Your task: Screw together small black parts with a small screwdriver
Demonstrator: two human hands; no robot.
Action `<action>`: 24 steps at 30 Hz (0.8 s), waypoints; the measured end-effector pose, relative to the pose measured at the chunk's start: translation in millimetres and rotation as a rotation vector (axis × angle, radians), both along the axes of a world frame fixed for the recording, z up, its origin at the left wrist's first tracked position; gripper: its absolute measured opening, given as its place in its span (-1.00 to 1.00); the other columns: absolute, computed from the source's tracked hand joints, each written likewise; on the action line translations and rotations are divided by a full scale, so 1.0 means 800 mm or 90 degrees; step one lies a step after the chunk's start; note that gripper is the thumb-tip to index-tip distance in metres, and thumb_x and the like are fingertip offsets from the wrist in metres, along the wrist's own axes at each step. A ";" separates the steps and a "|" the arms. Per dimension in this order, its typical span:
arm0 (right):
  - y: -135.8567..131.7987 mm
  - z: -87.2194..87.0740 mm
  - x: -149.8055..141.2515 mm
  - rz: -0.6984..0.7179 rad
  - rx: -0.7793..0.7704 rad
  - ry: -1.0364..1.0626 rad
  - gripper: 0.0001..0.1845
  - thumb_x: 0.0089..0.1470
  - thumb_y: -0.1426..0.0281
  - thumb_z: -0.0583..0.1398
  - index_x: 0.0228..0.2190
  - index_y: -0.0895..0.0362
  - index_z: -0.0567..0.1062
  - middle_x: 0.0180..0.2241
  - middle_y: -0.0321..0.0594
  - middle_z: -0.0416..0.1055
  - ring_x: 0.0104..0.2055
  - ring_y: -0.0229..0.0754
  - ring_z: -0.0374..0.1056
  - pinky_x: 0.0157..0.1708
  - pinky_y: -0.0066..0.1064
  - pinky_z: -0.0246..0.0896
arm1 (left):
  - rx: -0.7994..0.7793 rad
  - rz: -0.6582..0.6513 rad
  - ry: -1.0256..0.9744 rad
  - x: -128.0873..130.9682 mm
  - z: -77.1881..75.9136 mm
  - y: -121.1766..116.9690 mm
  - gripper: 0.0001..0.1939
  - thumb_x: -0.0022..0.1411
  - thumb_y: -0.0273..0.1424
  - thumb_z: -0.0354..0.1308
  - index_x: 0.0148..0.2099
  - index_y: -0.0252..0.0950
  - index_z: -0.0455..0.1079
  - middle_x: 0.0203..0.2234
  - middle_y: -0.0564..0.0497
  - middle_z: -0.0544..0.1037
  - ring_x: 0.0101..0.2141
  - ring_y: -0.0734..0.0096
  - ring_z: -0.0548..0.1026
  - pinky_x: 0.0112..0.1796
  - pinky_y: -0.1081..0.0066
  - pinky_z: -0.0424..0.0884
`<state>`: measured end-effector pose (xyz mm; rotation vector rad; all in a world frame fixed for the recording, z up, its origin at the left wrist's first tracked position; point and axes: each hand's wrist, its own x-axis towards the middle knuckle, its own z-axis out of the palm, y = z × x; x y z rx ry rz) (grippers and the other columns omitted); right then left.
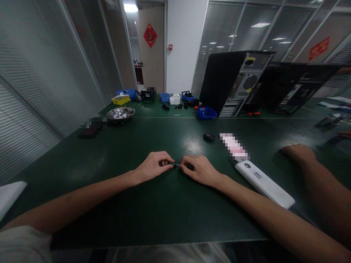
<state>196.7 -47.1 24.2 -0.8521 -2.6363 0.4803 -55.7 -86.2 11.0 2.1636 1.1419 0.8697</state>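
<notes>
My left hand is closed in a pinch just above the green table, around a small black part whose kind I cannot make out. Facing it, my right hand has thumb and finger pressed together. A dark object shows under its curled fingers, its kind unclear. Between the fingertips of both hands runs a thin, pale metal piece, which meets the black part. Which hand it belongs to is hard to tell. A black computer mouse lies beyond my right hand.
A white handheld device lies right of my right hand, near another person's arm. Black computer towers stand at the back right beside a blue bin. A metal bowl and a yellow tray are back left.
</notes>
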 end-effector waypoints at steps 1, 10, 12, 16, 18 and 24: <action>0.000 0.000 0.000 0.000 -0.002 -0.002 -0.82 0.30 0.29 0.14 -0.24 0.07 0.52 -0.36 -0.29 0.46 -0.39 -0.27 0.32 -0.38 -0.44 0.05 | 0.001 -0.001 0.000 0.000 0.000 -0.001 -0.80 0.32 -0.32 0.24 -0.05 -0.25 0.56 -0.17 -0.06 0.56 -0.28 0.41 0.51 -0.24 0.38 0.47; -0.001 -0.004 0.003 0.014 -0.014 0.038 -0.80 0.35 0.27 0.10 -0.21 0.08 0.49 -0.34 -0.28 0.46 -0.37 -0.26 0.34 -0.35 -0.45 0.10 | 0.040 -0.038 0.006 0.000 0.003 -0.002 -0.81 0.37 -0.35 0.20 -0.04 -0.22 0.58 -0.14 -0.02 0.58 -0.17 0.39 0.54 -0.11 0.37 0.48; -0.002 -0.004 0.001 0.021 -0.002 0.017 -0.79 0.35 0.26 0.10 -0.20 0.08 0.49 -0.32 -0.27 0.47 -0.37 -0.26 0.33 -0.35 -0.44 0.09 | 0.065 -0.054 0.025 0.000 0.000 -0.002 -0.80 0.38 -0.36 0.18 -0.01 -0.20 0.58 -0.11 -0.02 0.57 -0.14 0.39 0.54 -0.08 0.36 0.47; -0.004 -0.002 -0.002 0.022 0.027 -0.009 -0.78 0.35 0.26 0.09 -0.19 0.07 0.50 -0.30 -0.26 0.48 -0.38 -0.26 0.33 -0.35 -0.43 0.08 | 0.093 -0.065 0.058 0.000 -0.005 -0.002 -0.76 0.40 -0.38 0.14 0.04 -0.19 0.56 -0.07 -0.04 0.56 -0.09 0.37 0.52 -0.05 0.34 0.47; -0.003 -0.002 -0.001 0.025 0.026 -0.005 -0.77 0.36 0.26 0.08 -0.19 0.07 0.49 -0.30 -0.26 0.48 -0.39 -0.27 0.33 -0.36 -0.44 0.07 | 0.089 -0.065 0.061 -0.001 -0.004 -0.003 -0.76 0.40 -0.37 0.14 0.04 -0.20 0.56 -0.09 -0.05 0.55 -0.10 0.37 0.52 -0.05 0.34 0.47; -0.002 -0.006 0.001 0.037 0.003 0.039 -0.78 0.36 0.27 0.08 -0.19 0.09 0.48 -0.31 -0.28 0.47 -0.39 -0.28 0.32 -0.36 -0.46 0.09 | 0.081 -0.084 0.041 -0.001 0.003 -0.004 -0.75 0.42 -0.35 0.12 0.05 -0.20 0.56 -0.09 -0.05 0.56 -0.12 0.38 0.54 -0.08 0.35 0.48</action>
